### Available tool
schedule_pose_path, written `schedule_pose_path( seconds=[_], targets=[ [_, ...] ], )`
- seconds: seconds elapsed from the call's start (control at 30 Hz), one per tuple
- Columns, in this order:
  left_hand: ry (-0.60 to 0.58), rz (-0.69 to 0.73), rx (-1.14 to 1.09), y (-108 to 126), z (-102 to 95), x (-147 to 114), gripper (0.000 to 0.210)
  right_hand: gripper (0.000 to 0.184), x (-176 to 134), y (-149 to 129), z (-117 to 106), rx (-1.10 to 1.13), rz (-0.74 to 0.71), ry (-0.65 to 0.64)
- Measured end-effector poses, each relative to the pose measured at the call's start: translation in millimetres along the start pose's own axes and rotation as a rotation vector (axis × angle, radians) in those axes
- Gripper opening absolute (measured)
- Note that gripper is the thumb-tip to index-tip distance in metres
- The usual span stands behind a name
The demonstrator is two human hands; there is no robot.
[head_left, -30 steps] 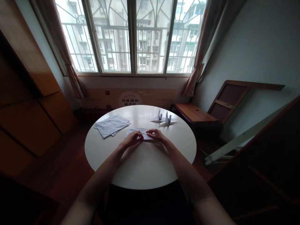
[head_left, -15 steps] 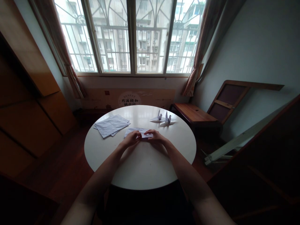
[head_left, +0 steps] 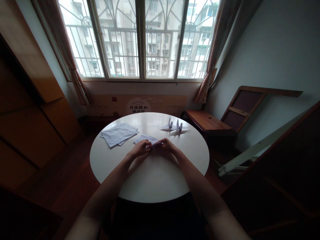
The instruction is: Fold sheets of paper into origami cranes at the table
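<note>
Here both hands — left hand (head_left: 141, 148), right hand (head_left: 167, 145) — pinch a half-folded sheet of paper (head_left: 146, 139) lying mid-table (head_left: 155, 176); a fold is apparently underway, so pressing a clean crease seems next.

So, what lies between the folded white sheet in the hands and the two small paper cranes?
Head view: only bare white round table between the folded white sheet and the paper cranes.
</note>
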State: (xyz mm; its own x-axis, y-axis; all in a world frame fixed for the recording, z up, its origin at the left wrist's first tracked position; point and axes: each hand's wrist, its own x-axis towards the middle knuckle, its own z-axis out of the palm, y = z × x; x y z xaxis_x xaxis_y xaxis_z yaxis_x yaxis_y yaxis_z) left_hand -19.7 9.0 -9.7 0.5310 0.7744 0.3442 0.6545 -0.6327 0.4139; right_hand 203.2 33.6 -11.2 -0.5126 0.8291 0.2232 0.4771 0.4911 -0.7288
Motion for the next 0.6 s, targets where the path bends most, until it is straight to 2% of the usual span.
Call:
schedule_pose_path(
  seconds=[0.2,0.4,0.6],
  targets=[
    [0.017,-0.063,-0.003,-0.4,-1.0,-0.1,0.012,0.024,-4.1,-11.0,-2.8,0.042,0.016,-0.051],
    [0.028,-0.087,0.034,1.7,-3.3,-0.8,0.010,0.020,-3.7,-9.0,-3.4,0.031,0.019,-0.050],
    [0.024,-0.117,0.056,2.5,-3.5,0.2,0.019,0.017,1.3,-2.2,-0.1,0.020,0.021,0.029]
  ],
)
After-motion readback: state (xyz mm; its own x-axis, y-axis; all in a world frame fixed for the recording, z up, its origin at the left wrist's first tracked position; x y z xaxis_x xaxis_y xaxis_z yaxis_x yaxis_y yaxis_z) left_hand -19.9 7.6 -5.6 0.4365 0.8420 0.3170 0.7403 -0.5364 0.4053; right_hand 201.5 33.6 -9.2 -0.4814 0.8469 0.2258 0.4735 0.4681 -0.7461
